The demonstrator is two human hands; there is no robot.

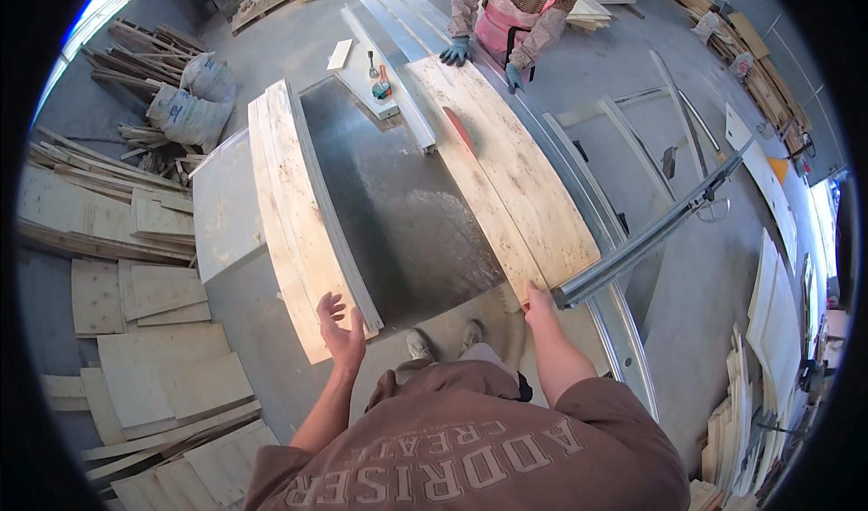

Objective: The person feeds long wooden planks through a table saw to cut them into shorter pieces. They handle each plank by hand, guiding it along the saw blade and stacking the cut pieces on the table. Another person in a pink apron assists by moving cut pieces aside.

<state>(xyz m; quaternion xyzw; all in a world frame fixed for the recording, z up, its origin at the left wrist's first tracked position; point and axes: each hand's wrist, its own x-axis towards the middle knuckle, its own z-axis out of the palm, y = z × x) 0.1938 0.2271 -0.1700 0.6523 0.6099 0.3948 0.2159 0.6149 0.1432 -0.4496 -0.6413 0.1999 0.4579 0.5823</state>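
Observation:
A long plywood board (pixel 479 163) lies on the right of the dark metal machine table (pixel 398 203). My right hand (pixel 537 305) grips its near end, thumb on top and the other fingers mostly hidden below. A lengthwise line divides the board into two strips. Just right of that line, toward the far half, a red curved fin (pixel 459 131) stands up. My left hand (pixel 342 335) is open, fingers spread, at the near end of a stack of long plywood strips (pixel 294 203); whether it touches them I cannot tell. At the board's far end, a co-worker's gloved hand (pixel 456 52) rests on the wood.
A long metal fence bar (pixel 655 231) slants close by on the right. The co-worker (pixel 515 14) stands beyond the table. A tape measure (pixel 382 88) lies on a white block (pixel 366 90). Plywood offcuts (pixel 172 375) and white sacks (pixel 192 113) sit on the left.

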